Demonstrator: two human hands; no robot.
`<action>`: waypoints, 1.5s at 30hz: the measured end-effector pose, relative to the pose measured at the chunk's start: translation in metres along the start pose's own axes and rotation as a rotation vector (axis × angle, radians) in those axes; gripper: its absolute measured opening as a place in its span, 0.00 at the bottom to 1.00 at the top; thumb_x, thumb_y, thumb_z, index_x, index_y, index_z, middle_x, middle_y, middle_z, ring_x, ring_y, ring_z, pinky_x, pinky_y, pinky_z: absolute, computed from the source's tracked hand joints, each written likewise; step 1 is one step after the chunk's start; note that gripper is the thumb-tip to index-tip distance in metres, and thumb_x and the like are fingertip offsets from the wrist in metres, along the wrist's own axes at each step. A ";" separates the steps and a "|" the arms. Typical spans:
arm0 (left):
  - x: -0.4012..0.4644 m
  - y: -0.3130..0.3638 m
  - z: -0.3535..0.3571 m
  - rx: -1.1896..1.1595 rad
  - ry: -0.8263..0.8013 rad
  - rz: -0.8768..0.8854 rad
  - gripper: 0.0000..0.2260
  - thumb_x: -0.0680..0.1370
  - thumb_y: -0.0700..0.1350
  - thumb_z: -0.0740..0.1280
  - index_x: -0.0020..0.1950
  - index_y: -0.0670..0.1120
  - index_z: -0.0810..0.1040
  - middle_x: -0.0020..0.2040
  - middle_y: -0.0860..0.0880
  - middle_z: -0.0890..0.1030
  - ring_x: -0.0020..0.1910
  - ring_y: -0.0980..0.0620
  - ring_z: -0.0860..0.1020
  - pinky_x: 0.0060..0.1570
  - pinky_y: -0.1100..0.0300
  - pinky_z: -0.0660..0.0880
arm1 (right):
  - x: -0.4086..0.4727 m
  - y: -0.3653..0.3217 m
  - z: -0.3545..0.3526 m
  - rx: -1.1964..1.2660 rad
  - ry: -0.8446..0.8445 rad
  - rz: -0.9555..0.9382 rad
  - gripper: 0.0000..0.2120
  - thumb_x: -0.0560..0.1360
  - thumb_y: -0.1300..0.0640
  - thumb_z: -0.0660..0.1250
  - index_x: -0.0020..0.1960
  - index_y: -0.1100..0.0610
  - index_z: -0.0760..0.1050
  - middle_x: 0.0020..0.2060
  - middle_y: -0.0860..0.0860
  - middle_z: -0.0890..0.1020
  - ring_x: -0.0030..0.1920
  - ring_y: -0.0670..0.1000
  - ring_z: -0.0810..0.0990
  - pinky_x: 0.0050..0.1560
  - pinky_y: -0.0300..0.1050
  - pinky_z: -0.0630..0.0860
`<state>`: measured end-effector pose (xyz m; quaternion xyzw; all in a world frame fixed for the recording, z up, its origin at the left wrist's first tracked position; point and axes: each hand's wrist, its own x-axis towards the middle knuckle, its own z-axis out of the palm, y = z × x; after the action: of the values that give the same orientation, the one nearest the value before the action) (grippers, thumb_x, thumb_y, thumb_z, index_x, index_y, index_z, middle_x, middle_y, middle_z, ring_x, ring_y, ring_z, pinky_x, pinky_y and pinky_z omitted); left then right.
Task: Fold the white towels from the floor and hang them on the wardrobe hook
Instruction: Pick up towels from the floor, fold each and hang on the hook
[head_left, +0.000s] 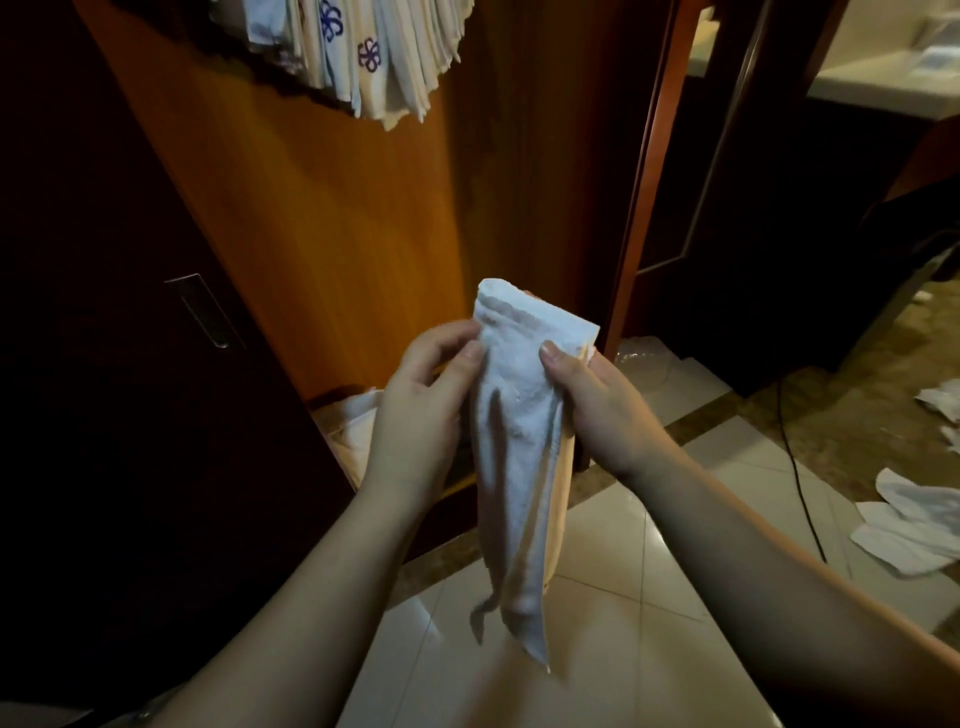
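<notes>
While folded towel (514, 441) hangs, left hand (421, 410), right hand (597, 405) pinch top.

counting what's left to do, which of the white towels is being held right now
The folded white towel pinched between the left hand and right hand. The other white towels lie crumpled on the floor or already hang at the wardrobe.
</notes>
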<state>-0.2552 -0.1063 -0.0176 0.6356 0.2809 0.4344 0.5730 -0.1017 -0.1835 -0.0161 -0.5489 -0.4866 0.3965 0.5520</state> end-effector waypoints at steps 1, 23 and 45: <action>0.004 0.002 -0.002 0.037 0.034 -0.009 0.13 0.76 0.55 0.70 0.61 0.61 0.78 0.61 0.59 0.80 0.58 0.64 0.78 0.46 0.73 0.76 | 0.002 -0.005 -0.003 0.009 -0.012 -0.002 0.18 0.78 0.41 0.60 0.63 0.45 0.76 0.54 0.46 0.86 0.55 0.48 0.84 0.59 0.49 0.78; 0.045 0.060 -0.016 -0.221 -0.237 -0.125 0.25 0.69 0.57 0.77 0.61 0.46 0.83 0.62 0.40 0.82 0.62 0.37 0.80 0.66 0.35 0.72 | 0.025 -0.063 -0.044 0.203 -0.075 -0.199 0.20 0.67 0.39 0.77 0.55 0.46 0.85 0.56 0.52 0.86 0.60 0.55 0.83 0.58 0.46 0.80; 0.093 0.085 0.007 -0.239 -0.030 -0.368 0.19 0.73 0.48 0.76 0.61 0.44 0.79 0.48 0.46 0.87 0.46 0.45 0.86 0.47 0.44 0.81 | 0.059 0.019 -0.031 0.549 -0.189 0.405 0.35 0.77 0.27 0.53 0.66 0.51 0.80 0.60 0.57 0.83 0.60 0.58 0.83 0.59 0.56 0.77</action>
<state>-0.2173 -0.0459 0.0868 0.5076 0.3299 0.3432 0.7182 -0.0569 -0.1313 -0.0266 -0.4263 -0.2923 0.6630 0.5416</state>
